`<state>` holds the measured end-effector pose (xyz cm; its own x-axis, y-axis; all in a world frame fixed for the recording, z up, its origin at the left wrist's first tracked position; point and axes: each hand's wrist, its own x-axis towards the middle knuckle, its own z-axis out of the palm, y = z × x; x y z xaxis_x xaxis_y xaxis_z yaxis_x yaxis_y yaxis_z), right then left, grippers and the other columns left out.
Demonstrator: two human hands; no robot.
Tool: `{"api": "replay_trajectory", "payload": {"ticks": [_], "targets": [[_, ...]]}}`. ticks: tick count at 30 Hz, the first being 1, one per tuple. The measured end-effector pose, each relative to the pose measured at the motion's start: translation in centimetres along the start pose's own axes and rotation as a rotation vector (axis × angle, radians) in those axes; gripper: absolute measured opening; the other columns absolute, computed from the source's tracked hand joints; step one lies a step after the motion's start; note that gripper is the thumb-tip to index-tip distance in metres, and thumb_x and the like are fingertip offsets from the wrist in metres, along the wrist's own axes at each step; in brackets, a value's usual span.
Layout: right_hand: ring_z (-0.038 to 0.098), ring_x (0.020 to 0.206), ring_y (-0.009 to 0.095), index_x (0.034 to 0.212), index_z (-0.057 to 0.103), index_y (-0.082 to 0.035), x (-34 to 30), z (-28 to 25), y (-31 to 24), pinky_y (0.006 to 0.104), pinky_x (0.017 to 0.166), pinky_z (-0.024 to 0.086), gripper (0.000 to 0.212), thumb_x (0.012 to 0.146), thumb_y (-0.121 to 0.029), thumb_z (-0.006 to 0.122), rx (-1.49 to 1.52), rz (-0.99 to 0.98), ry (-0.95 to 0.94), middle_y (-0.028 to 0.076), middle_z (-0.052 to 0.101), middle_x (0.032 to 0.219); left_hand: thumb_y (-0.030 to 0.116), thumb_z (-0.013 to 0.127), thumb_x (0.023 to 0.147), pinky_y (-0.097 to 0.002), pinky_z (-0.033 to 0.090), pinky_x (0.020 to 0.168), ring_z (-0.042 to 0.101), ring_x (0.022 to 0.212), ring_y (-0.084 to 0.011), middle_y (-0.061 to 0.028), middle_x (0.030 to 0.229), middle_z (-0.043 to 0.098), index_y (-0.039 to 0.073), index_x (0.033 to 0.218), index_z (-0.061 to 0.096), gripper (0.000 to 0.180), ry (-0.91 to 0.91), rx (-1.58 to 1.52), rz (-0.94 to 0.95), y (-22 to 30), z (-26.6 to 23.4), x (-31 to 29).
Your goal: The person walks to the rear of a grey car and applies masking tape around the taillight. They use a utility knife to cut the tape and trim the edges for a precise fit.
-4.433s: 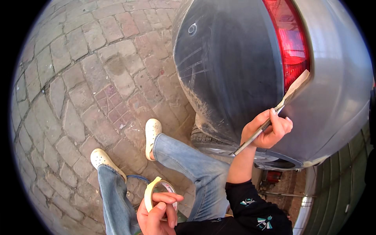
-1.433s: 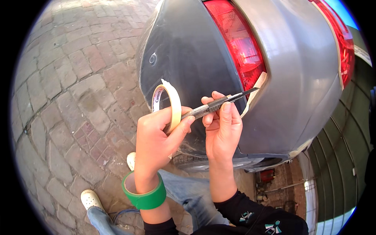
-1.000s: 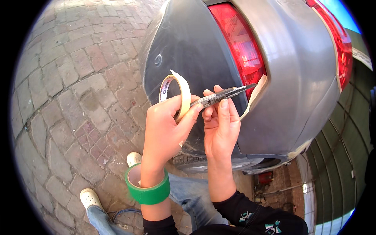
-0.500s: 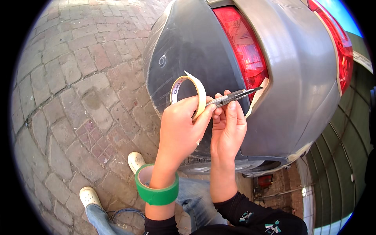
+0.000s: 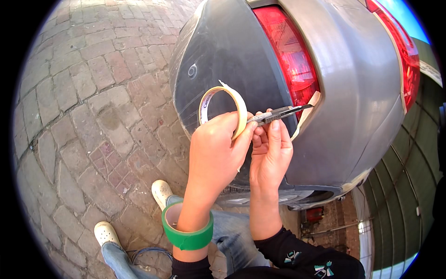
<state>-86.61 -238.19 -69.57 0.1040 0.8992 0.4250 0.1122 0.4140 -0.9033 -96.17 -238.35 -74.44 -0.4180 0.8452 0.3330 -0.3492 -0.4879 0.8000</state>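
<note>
My left hand (image 5: 213,146) is closed, with a cream masking tape roll (image 5: 240,109) standing up between thumb and fingers. Its fingertips meet the rear end of a grey utility knife (image 5: 274,115). My right hand (image 5: 270,156) pinches the middle of this knife between thumb and fingers, the dark blade pointing right. Behind the blade tip, a strip of masking tape (image 5: 306,115) lies along the lower corner of the red tail light (image 5: 292,60), its end lifted. Around my left wrist hangs a wide green tape roll (image 5: 189,238).
The car's grey body panel (image 5: 353,93) curves away on the right, and a dull dark bumper (image 5: 227,56) lies left of the light. Paving stones (image 5: 93,116) cover the ground. Below are a car wheel (image 5: 237,197), a cable (image 5: 151,251) and my light clogs (image 5: 106,232).
My left hand has tilted slightly, and the masking tape roll has shifted a little. The green roll has slid slightly down and right. My right hand and the knife stay nearly still.
</note>
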Motion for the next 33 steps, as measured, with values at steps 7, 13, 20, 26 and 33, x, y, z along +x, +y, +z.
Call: {"api": "replay_trajectory", "payload": {"ticks": [7, 13, 20, 26, 33], "targets": [[0.064, 0.075, 0.011, 0.109, 0.059, 0.003, -0.2, 0.1, 0.1, 0.0233, 0.07, 0.055, 0.023, 0.095, -0.015, 0.055, -0.005, 0.013, 0.016, 0.011, 0.066, 0.094, 0.006, 0.067, 0.081, -0.0262, 0.036, 0.046, 0.044, 0.049, -0.009, -0.0066, 0.056, 0.052, -0.004, 0.091, 0.067, 0.014, -0.016, 0.001, 0.008, -0.1, -0.5, 0.3], [0.064, 0.073, 0.01, 0.105, 0.061, 0.001, -0.4, 0.2, 0.1, 0.0226, 0.068, 0.054, 0.02, 0.094, -0.015, 0.057, -0.021, 0.018, 0.033, 0.006, 0.066, 0.086, 0.007, 0.066, 0.083, -0.0264, 0.034, 0.045, 0.04, 0.049, -0.0081, -0.0046, 0.054, 0.047, -0.004, 0.09, 0.066, 0.013, -0.074, 0.015, -0.018, 0.1, -1.2, 0.7], [0.064, 0.073, 0.01, 0.101, 0.061, 0.001, -0.5, 0.2, 0.1, 0.0228, 0.068, 0.054, 0.017, 0.094, -0.014, 0.057, -0.02, 0.015, 0.028, 0.006, 0.066, 0.086, 0.007, 0.065, 0.084, -0.0261, 0.032, 0.045, 0.038, 0.049, -0.0076, -0.0035, 0.054, 0.044, -0.003, 0.089, 0.066, 0.012, -0.062, -0.014, -0.009, 0.2, -1.3, 0.9], [0.064, 0.073, 0.01, 0.1, 0.061, 0.001, -0.5, -0.1, 0.3, 0.0229, 0.068, 0.054, 0.016, 0.093, -0.013, 0.058, -0.025, 0.01, 0.021, 0.006, 0.066, 0.085, 0.007, 0.065, 0.083, -0.0253, 0.032, 0.045, 0.038, 0.05, -0.0068, -0.0028, 0.054, 0.044, -0.003, 0.09, 0.066, 0.012, -0.067, -0.036, -0.027, -0.1, -1.3, 0.8], [0.064, 0.073, 0.01, 0.099, 0.061, 0.001, -0.3, -0.3, 0.3, 0.0228, 0.068, 0.054, 0.016, 0.093, -0.013, 0.058, -0.039, 0.004, 0.018, 0.006, 0.067, 0.085, 0.006, 0.064, 0.084, -0.0244, 0.032, 0.046, 0.039, 0.051, -0.0055, -0.0006, 0.055, 0.046, -0.003, 0.092, 0.067, 0.012, -0.079, -0.071, -0.052, 0.0, -1.4, 0.8]]}}
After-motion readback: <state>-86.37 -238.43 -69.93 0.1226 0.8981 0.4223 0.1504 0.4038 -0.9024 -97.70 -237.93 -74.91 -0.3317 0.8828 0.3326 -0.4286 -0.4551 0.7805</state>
